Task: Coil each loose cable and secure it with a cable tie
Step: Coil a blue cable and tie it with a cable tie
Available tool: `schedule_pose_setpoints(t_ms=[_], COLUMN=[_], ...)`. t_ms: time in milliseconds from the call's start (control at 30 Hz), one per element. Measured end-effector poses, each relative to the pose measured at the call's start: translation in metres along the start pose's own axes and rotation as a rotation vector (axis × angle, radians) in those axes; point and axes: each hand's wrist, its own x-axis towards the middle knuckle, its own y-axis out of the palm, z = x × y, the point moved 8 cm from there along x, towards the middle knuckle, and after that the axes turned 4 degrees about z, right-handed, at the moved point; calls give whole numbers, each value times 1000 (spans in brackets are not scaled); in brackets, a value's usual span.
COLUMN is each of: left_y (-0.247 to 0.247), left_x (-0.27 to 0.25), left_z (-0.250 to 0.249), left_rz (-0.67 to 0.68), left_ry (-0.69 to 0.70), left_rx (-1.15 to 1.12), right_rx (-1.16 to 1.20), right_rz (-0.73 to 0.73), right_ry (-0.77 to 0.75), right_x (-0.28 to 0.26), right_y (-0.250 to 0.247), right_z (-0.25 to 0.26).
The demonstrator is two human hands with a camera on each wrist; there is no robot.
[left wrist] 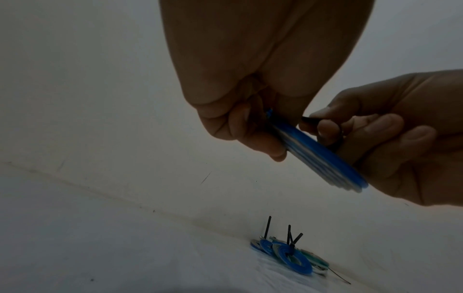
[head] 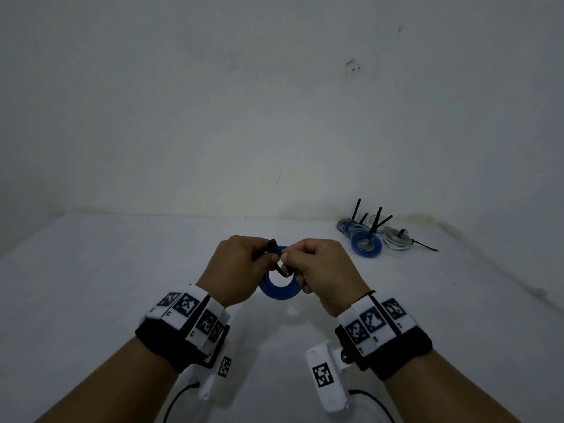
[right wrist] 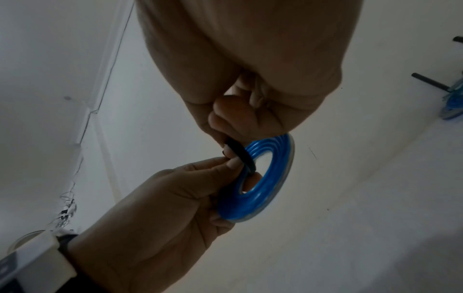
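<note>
Left hand (head: 236,267) pinching blue cable coil (head: 278,290) rim, frame centre | right hand (head: 323,271) pinching black cable tie (right wrist: 240,154) looped through it | coil likely light, springy; grip across all turns beside tie | finished coils (head: 370,236) upper right

Lighting dim and cool throughout, a blue-grey cast over the white table (head: 122,300) and the wall behind it, corners darkening away from the table's middle; a faint soft shadow lies on the table just below the blue coil (head: 279,288). Head view fairly sharp, table edges bowed by the wide lens. Both wrist views murkier and grainy: the left hand (left wrist: 250,69) and the right hand (right wrist: 250,59) loom large, underlit and soft above the coil, whose rim smears slightly in the left wrist view.
</note>
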Motion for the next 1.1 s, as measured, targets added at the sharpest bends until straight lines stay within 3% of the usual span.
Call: schedule_pose_setpoints(t_ms=[200, 400, 633, 800, 967, 1100], left_y=[2, 13, 16, 23, 27, 19], left_x=[-3, -9, -10, -13, -13, -9], left_z=[-6, -20, -29, -32, -35, -30], left_rz=[-12, 38, 108, 161, 235, 262], left_ry=[70, 188, 228, 230, 198, 135], left_rx=[74, 309, 451, 470, 341, 212], right_rx=[25, 91, -99, -119, -70, -163], right_rz=[-6, -22, -1, -7, -74, 119], right_ry=[41, 62, -15, 43, -101, -94], right_x=[0, 2, 7, 15, 18, 12], right_y=[1, -1, -5, -14, -23, -10], right_z=[-4, -10, -3, 0, 14, 14])
